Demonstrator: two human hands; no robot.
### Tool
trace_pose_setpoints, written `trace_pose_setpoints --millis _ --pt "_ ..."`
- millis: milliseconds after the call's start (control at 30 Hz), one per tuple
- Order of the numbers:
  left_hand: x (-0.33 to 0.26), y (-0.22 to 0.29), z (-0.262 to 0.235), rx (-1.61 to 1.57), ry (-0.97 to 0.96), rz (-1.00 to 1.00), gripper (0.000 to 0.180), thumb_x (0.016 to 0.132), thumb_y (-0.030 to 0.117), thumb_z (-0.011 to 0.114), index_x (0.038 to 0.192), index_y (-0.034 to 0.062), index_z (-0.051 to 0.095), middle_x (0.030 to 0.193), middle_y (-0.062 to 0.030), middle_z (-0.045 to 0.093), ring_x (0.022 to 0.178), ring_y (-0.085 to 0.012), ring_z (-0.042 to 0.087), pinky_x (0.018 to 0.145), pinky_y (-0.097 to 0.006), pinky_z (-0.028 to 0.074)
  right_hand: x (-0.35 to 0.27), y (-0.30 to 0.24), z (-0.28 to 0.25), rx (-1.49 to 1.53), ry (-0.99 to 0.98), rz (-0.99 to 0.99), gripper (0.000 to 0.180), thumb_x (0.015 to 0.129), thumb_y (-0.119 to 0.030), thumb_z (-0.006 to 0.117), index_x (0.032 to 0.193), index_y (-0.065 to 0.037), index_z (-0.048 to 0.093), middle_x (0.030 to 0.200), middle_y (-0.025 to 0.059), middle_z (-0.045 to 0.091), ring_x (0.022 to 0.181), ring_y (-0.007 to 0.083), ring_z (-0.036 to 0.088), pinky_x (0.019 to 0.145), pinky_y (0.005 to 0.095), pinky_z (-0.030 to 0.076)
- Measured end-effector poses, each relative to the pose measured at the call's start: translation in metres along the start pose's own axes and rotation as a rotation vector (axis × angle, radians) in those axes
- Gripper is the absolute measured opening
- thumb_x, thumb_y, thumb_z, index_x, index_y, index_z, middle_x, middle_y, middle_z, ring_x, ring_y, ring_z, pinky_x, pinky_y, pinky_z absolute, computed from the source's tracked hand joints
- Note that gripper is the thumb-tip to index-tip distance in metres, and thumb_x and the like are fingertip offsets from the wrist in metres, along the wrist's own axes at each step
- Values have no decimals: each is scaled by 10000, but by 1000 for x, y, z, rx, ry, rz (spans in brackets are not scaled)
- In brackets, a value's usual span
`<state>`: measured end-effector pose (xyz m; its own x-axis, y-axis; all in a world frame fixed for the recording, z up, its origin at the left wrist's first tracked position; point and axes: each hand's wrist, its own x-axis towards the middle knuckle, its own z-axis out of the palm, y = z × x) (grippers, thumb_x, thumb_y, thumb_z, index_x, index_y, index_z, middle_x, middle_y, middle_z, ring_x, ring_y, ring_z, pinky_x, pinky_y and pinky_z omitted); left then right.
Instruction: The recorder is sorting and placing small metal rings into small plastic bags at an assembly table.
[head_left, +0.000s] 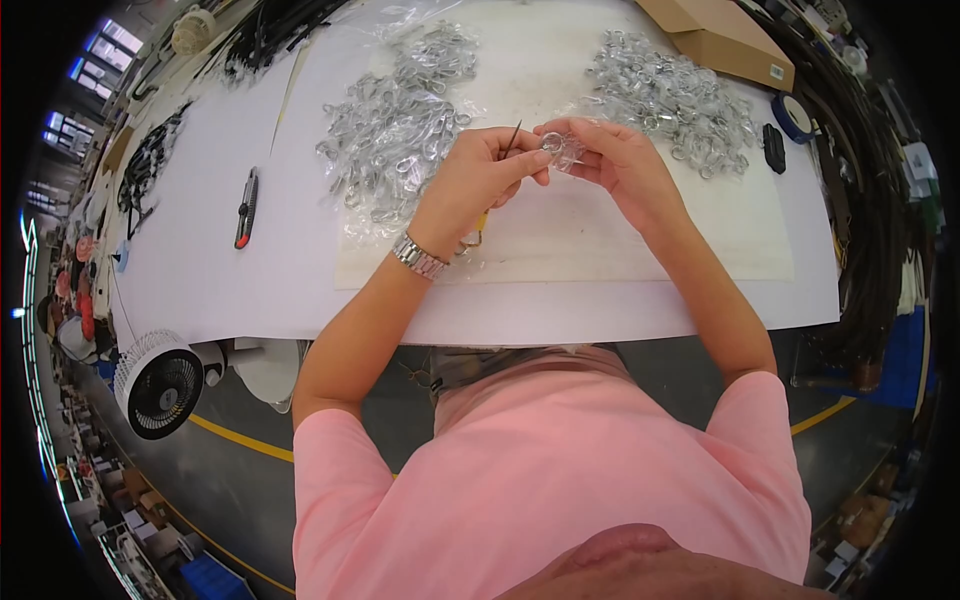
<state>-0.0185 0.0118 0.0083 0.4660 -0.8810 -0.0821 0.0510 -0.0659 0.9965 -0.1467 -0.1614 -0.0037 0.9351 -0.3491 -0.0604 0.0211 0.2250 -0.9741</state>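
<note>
Above the middle of the mat, my left hand [480, 180] and my right hand [625, 165] almost meet. My left hand is closed round a slim pointed tool with a yellow handle [482, 222]; its dark tip stands up past the fingers, and my palm hides most of it. A small metal ring [552, 143] in clear plastic sits between the fingertips of both hands. My right fingers pinch that plastic, and my left thumb tip touches it. Heaps of similar bagged metal rings lie to the left [390, 140] and to the right [670, 100] of my hands.
On the white table [200, 290], a utility knife [247, 208] lies at the left. At the right are a roll of blue tape [793, 117], a black object [773, 148] and a cardboard box [725, 40]. A fan [160, 385] stands by the near left edge.
</note>
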Motion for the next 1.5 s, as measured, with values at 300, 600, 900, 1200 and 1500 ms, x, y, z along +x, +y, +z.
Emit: trace_pose_setpoints --millis 300,600,900,1200,1500 --pt "-3 8 2 120 20 9 186 964 190 719 994 6 724 798 9 692 533 1 402 465 -191 273 -1 0 0 73 75 -21 340 1058 -294 599 1197 -3 706 1185 108 745 1074 168 711 1026 334 528" --pt "-2 3 -1 100 124 62 214 969 203 721 1061 12 749 711 78 558 532 1 381 469 -190 258 -2 0 -1 280 159 -26 367 1057 -336 606 1161 1 711 1185 117 745 1079 178 706 1021 327 527" --pt "-2 1 3 -97 225 161 231 990 171 686 1113 -18 737 846 -30 728 524 -9 418 466 -176 309 -4 7 9 210 151 -44 373 1064 -316 588 1176 23 697 1169 129 743 1063 201 720 1000 331 546" --pt "-4 2 7 -56 256 203 222 1001 140 664 1141 -26 710 883 -72 756 522 -7 413 464 -172 310 -1 9 8 260 134 -20 395 1075 -298 563 1234 48 667 1165 136 746 1072 200 726 992 329 549" --pt "-2 -1 14 69 153 146 363 1015 151 640 1320 -41 597 858 -63 748 516 -12 423 453 -186 321 -5 10 14 264 33 -101 330 1085 -246 550 1240 12 684 1146 119 748 1054 177 727 999 325 553"
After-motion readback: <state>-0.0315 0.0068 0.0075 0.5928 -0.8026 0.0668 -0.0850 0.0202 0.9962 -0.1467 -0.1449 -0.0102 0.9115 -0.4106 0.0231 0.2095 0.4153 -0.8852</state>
